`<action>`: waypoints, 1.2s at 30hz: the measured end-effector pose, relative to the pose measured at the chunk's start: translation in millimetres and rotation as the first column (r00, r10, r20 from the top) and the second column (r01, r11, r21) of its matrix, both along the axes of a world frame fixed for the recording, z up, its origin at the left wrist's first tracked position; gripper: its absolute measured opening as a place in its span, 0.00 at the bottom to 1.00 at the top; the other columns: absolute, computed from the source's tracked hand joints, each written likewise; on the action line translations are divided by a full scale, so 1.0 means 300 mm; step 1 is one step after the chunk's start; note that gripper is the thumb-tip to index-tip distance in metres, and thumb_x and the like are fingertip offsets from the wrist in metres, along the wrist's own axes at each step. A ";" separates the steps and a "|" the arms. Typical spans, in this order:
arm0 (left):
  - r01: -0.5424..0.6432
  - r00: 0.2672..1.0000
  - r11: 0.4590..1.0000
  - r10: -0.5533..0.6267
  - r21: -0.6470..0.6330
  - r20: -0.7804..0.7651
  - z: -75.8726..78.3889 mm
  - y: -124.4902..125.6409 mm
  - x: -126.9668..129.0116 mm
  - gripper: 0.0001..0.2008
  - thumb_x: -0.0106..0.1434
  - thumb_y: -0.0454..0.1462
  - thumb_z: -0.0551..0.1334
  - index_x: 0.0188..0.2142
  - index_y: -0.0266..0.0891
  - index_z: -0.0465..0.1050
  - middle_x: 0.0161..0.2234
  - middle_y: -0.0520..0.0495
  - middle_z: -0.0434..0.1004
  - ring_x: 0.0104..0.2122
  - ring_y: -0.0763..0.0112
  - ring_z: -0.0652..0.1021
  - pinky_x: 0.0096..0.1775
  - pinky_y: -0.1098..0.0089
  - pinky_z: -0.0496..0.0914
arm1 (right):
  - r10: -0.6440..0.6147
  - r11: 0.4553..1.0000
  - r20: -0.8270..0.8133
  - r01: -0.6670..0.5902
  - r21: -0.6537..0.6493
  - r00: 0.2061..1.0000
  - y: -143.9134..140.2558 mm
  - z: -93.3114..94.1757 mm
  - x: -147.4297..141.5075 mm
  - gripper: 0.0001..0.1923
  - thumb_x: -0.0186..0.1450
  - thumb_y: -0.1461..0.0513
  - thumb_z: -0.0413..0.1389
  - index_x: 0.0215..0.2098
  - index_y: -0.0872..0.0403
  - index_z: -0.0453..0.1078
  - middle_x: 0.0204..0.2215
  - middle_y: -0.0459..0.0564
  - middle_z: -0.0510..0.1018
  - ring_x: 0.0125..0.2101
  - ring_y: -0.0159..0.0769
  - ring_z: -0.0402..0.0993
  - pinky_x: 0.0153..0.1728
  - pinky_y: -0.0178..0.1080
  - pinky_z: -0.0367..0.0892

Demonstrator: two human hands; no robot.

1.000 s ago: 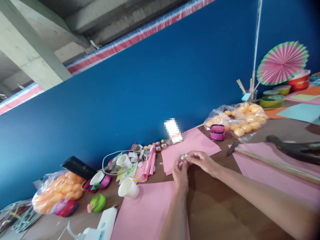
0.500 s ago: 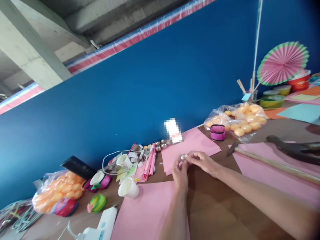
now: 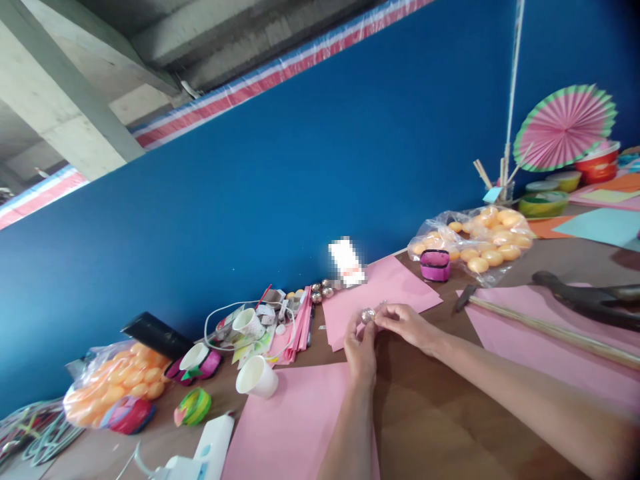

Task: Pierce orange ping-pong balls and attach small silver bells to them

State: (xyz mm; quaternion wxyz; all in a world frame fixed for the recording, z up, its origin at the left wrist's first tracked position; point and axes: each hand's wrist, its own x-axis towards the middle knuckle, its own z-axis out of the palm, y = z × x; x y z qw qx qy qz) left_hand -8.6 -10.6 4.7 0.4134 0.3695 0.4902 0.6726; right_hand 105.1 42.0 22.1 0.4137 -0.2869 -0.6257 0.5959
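Note:
Near the middle of the table, my left hand (image 3: 361,350) is closed around a small shiny silver ball (image 3: 369,315), held between thumb and fingers. My right hand (image 3: 404,323) pinches at the right side of the same ball; a small clear or shiny bit shows at its fingertips, too small to name. Both hands are just over the near edge of a pink paper sheet (image 3: 385,287). Beyond them, several similar silver balls (image 3: 320,291) sit together by the blue wall.
A white paper cup (image 3: 257,377) stands left of my hands on another pink sheet (image 3: 285,427). A hammer (image 3: 530,323) lies at right. Bags of orange balls (image 3: 493,240) rest on both sides. A power strip (image 3: 213,447) is at front left.

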 end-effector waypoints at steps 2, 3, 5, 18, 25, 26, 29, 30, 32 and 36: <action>0.000 1.000 1.000 0.000 0.003 -0.010 0.002 -0.001 0.001 0.26 0.52 0.39 0.61 0.52 0.38 0.61 0.43 0.42 0.73 0.41 0.64 0.74 0.43 0.65 0.67 | -0.016 1.000 0.011 0.016 -0.023 1.000 -0.001 0.002 0.000 0.13 0.52 0.54 0.57 0.23 0.57 0.69 0.24 0.47 0.75 0.29 0.35 0.70 0.35 0.38 0.64; -0.001 1.000 1.000 0.001 0.002 -0.015 0.003 -0.002 0.002 0.26 0.52 0.38 0.61 0.52 0.38 0.61 0.43 0.42 0.73 0.41 0.64 0.74 0.43 0.65 0.67 | -0.023 0.999 0.013 0.024 -0.033 1.000 -0.002 0.002 -0.001 0.13 0.52 0.54 0.57 0.23 0.57 0.69 0.24 0.47 0.74 0.28 0.35 0.70 0.35 0.38 0.65; -0.006 1.000 1.000 0.006 0.002 -0.027 0.003 -0.002 0.004 0.26 0.52 0.38 0.61 0.52 0.38 0.61 0.42 0.42 0.74 0.41 0.64 0.74 0.43 0.65 0.67 | -0.035 0.998 0.007 0.036 -0.045 0.999 -0.001 -0.003 -0.002 0.13 0.51 0.54 0.57 0.24 0.57 0.69 0.24 0.47 0.75 0.29 0.35 0.71 0.35 0.38 0.65; 0.000 0.997 1.000 0.002 0.015 -0.081 -0.010 0.004 0.001 0.25 0.54 0.38 0.59 0.52 0.38 0.61 0.43 0.43 0.74 0.41 0.64 0.74 0.44 0.65 0.66 | -0.083 0.992 -0.055 0.078 -0.099 0.995 0.006 -0.026 -0.011 0.12 0.49 0.56 0.60 0.24 0.57 0.69 0.23 0.46 0.75 0.27 0.34 0.72 0.34 0.39 0.66; -0.009 0.995 1.000 0.011 0.013 -0.098 -0.003 0.003 0.004 0.24 0.53 0.38 0.60 0.51 0.39 0.63 0.43 0.44 0.73 0.42 0.64 0.73 0.45 0.65 0.65 | -0.109 0.990 -0.069 0.102 -0.092 0.992 0.011 -0.040 -0.020 0.11 0.49 0.58 0.60 0.24 0.57 0.66 0.24 0.45 0.74 0.28 0.33 0.72 0.34 0.37 0.67; -0.013 0.995 1.000 0.014 0.010 -0.097 -0.001 0.003 0.005 0.24 0.53 0.38 0.60 0.50 0.39 0.63 0.43 0.44 0.73 0.42 0.64 0.73 0.45 0.65 0.65 | -0.109 0.991 -0.071 0.102 -0.091 0.992 0.011 -0.041 -0.021 0.11 0.49 0.58 0.60 0.24 0.56 0.66 0.24 0.45 0.74 0.28 0.33 0.72 0.34 0.37 0.67; -0.018 0.996 1.000 0.018 -0.006 -0.090 0.003 0.002 0.007 0.24 0.52 0.38 0.61 0.50 0.39 0.64 0.43 0.44 0.74 0.42 0.64 0.73 0.45 0.65 0.65 | -0.111 0.991 -0.079 0.104 -0.088 0.991 0.012 -0.044 -0.022 0.11 0.49 0.58 0.60 0.24 0.56 0.65 0.24 0.45 0.74 0.29 0.33 0.71 0.34 0.37 0.68; -0.021 0.996 1.000 0.020 -0.008 -0.088 0.003 0.002 0.008 0.24 0.52 0.38 0.61 0.50 0.39 0.64 0.43 0.44 0.74 0.42 0.64 0.73 0.45 0.65 0.65 | -0.112 0.991 -0.084 0.105 -0.087 0.990 0.013 -0.046 -0.023 0.11 0.49 0.58 0.60 0.24 0.56 0.65 0.25 0.45 0.74 0.29 0.33 0.71 0.34 0.37 0.68; -0.026 0.996 1.000 0.025 -0.007 -0.088 0.000 0.003 0.008 0.24 0.52 0.38 0.61 0.50 0.38 0.64 0.43 0.43 0.73 0.42 0.64 0.73 0.45 0.65 0.65 | -0.115 0.991 -0.087 0.108 -0.084 0.990 0.015 -0.050 -0.024 0.12 0.49 0.57 0.60 0.24 0.56 0.65 0.25 0.45 0.74 0.29 0.33 0.72 0.34 0.37 0.68; -0.029 0.995 1.000 0.029 -0.002 -0.094 -0.004 0.001 0.009 0.24 0.52 0.38 0.61 0.50 0.38 0.64 0.43 0.43 0.73 0.42 0.64 0.73 0.45 0.64 0.66 | -0.111 0.992 -0.075 0.106 -0.070 0.991 0.018 -0.049 -0.023 0.11 0.50 0.58 0.60 0.25 0.56 0.65 0.25 0.45 0.74 0.28 0.33 0.72 0.33 0.37 0.68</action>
